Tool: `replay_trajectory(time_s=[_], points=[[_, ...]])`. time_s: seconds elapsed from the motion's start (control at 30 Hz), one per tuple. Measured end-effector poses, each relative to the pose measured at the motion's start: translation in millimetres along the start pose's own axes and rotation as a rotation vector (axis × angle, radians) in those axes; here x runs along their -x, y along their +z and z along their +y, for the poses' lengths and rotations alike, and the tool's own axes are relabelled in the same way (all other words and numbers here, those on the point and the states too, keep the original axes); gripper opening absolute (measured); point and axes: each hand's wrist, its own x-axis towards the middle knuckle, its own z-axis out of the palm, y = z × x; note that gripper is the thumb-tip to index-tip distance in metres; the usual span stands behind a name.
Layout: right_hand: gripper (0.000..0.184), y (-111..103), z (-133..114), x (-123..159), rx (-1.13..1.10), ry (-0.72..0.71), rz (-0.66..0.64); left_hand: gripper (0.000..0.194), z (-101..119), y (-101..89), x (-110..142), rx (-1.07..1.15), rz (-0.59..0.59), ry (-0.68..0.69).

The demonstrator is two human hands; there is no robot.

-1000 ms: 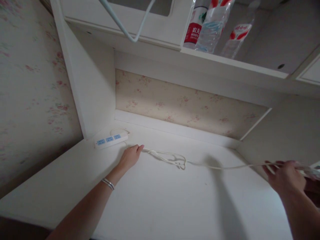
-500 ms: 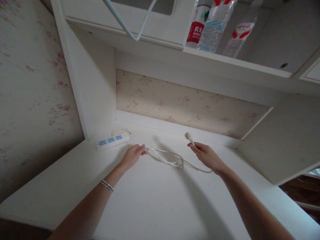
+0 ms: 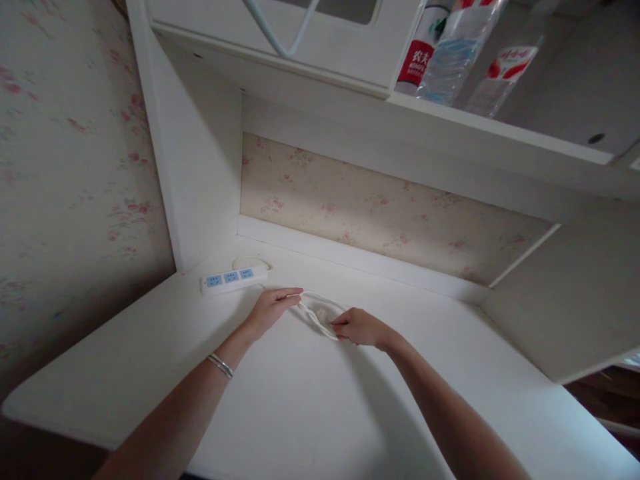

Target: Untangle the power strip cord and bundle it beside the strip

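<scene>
Cord (image 3: 325,329) looped over desk (image 3: 280,413), just R of strip (image 3: 231,279). L hand (image 3: 270,311) pinches loops' strip-side end, R hand (image 3: 364,327) grips other end nr plug (image 3: 322,315). Prob. best: even loops, no twists, light tension.

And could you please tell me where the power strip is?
In the head view, the power strip lies left of centre on the white desktop, up-left of the left hand.
</scene>
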Motion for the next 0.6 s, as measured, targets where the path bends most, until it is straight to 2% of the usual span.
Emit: replay_trajectory(time_s=[0.07, 0.13, 0.23, 0.3, 0.33, 0.4, 0.47, 0.6], points=[[0.018, 4.2, 2.1, -3.2, -0.029, -0.011, -0.026, 0.028, 3.2, -1.5, 1.4, -0.008, -0.025, 0.027], [0.013, 11.0, 6.3, -8.6, -0.124, 0.055, 0.111, 0.023, 5.9, -2.9, 3.1, -0.017, -0.063, 0.041], [0.039, 21.3, 11.9, -18.5, -0.387, 0.112, 0.429, 0.025, 7.3, -3.6, 5.2, 0.007, -0.120, 0.060], [0.055, 23.8, 12.1, -23.2, -0.604, 0.086, 0.513, 0.020, 6.6, -3.0, 6.1, 0.018, -0.178, 0.061], [0.056, 23.1, 11.0, -24.5, -0.711, 0.097, 0.496, 0.018, 5.9, -2.4, 6.4, 0.012, -0.213, 0.054], [0.045, 18.8, 7.4, -25.3, -0.873, 0.155, 0.399, 0.025, 4.4, -1.0, 6.9, -0.018, -0.268, 0.043], [0.036, 12.8, 3.6, -25.1, -0.957, 0.213, 0.297, 0.027, 3.5, 0.4, 7.5, -0.060, -0.288, 0.063], [0.040, 6.1, -1.1, -27.2, -0.886, 0.267, 0.257, 0.017, 5.8, 1.3, 9.4, -0.136, -0.270, 0.152]])
